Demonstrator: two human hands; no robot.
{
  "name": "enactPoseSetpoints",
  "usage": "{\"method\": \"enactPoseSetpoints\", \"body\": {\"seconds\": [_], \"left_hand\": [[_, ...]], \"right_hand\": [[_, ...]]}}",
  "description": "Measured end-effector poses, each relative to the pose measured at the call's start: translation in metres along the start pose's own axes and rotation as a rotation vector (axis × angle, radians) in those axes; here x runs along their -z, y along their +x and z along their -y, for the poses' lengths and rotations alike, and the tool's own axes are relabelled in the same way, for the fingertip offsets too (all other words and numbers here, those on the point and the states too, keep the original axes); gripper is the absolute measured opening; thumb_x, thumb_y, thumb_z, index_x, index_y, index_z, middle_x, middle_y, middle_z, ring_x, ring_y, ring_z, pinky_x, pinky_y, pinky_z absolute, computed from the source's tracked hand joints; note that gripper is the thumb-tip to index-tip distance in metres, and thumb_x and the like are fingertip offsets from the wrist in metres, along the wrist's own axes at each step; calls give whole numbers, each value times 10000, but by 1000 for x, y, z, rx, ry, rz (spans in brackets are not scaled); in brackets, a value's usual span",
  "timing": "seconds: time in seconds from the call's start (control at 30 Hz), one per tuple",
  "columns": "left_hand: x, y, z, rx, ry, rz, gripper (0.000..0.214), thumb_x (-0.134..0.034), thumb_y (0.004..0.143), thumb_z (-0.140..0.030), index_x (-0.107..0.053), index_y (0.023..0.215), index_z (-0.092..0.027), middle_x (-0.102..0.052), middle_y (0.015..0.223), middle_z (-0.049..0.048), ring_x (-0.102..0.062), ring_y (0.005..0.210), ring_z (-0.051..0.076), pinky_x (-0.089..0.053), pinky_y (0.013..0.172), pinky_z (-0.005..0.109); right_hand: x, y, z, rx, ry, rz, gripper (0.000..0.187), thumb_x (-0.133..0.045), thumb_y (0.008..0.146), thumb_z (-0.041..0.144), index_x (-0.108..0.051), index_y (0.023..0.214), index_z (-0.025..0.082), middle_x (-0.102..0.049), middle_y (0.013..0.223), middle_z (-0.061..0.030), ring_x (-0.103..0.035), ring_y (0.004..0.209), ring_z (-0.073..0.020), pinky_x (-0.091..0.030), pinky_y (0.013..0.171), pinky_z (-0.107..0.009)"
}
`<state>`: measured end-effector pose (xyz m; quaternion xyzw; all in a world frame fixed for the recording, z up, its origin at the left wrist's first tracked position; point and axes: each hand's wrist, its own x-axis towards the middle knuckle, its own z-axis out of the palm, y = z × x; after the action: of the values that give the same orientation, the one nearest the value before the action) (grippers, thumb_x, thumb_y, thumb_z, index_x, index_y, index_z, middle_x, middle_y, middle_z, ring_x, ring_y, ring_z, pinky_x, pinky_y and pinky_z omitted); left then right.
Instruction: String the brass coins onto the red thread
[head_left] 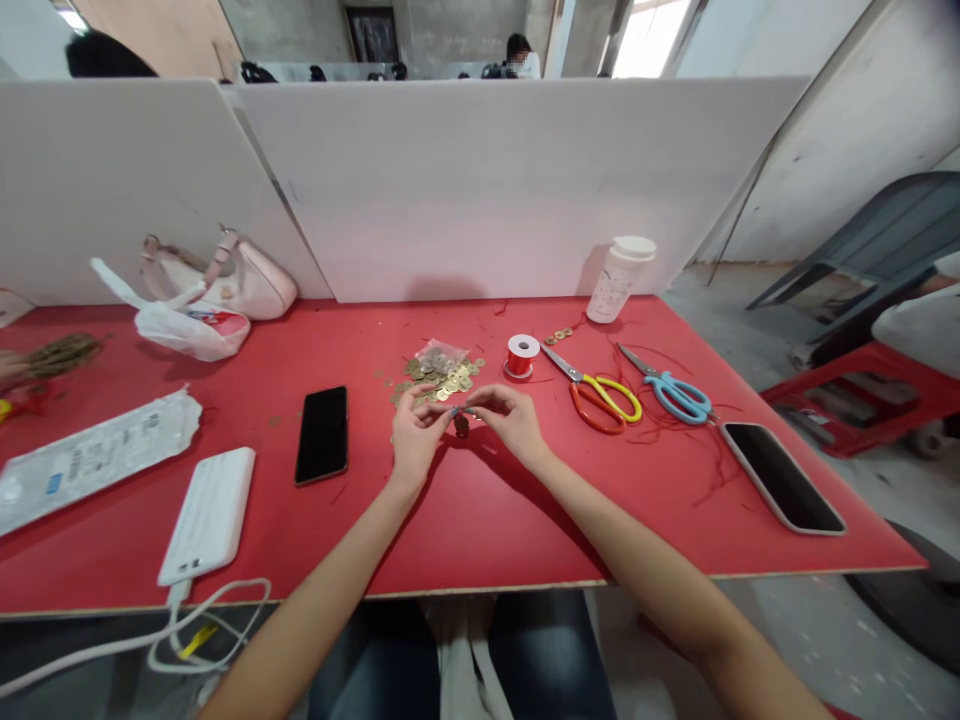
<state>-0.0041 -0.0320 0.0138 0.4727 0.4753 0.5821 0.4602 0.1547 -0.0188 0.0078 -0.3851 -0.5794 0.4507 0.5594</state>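
Fingertips of my left hand (pixel 417 432) and my right hand (pixel 513 418) are pinched close together over the table. A small string of brass coins (pixel 461 427) hangs just under them; its thread is too fine to follow between the fingers. Right behind my hands lies a loose pile of brass coins (pixel 453 384) with holes. On that pile rests a small clear plastic bag (pixel 441 355). A spool of red thread (pixel 523 356) stands beyond my right hand.
Yellow-and-red scissors (pixel 611 400), blue scissors (pixel 679 398), a white bottle (pixel 621 280) and a phone (pixel 784 478) are on the right. Leftward lie a black phone (pixel 322 436), a white power bank (pixel 208 512), a plastic packet (pixel 101 455) and a pink handbag (pixel 255 278). A white partition (pixel 480 190) closes the back.
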Motion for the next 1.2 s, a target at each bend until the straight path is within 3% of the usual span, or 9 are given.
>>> {"method": "enactPoseSetpoints", "body": {"seconds": [0.3, 0.63, 0.73, 0.9, 1.2], "left_hand": [[-2, -5, -5, -98, 101, -41, 441, -771, 721, -284, -527, 1080, -206, -718, 765, 2, -723, 767, 192, -547, 795, 323], [-3, -11, -5, -248, 256, -45, 384, -720, 799, -239, -534, 1135, -222, -719, 792, 7, -728, 841, 207, -554, 807, 340], [2, -12, -1, -344, 410, -37, 373, -710, 823, -245, -542, 1156, -235, -742, 861, 26, -728, 914, 227, -546, 819, 356], [9, -9, 5, -474, 573, 6, 380, -702, 841, -246, -538, 1184, -243, -762, 884, 33, -717, 964, 242, -524, 835, 368], [12, -7, 0, -377, 542, 70, 456, -748, 787, -220, -574, 1206, -263, -749, 845, 28, -706, 994, 257, -537, 852, 380]], "right_hand": [[4, -5, 2, 270, -393, 58, 134, -610, 887, 277, -689, 796, 218, -723, 796, -50, -661, 744, -196, -514, 717, -307], [-1, -8, -2, 264, -580, 23, 156, -576, 903, 272, -556, 752, 240, -650, 719, -25, -574, 655, -181, -408, 614, -262], [-2, -8, 1, 240, -547, 23, 121, -600, 873, 251, -553, 762, 241, -653, 726, -18, -576, 644, -174, -411, 606, -261], [-1, -4, 4, 161, -305, 47, 107, -635, 829, 265, -538, 798, 235, -657, 741, -6, -614, 653, -168, -469, 626, -278], [3, 5, 2, 4, -130, 66, 220, -706, 712, 249, -514, 817, 232, -678, 696, 15, -679, 672, -185, -478, 618, -296]]}}
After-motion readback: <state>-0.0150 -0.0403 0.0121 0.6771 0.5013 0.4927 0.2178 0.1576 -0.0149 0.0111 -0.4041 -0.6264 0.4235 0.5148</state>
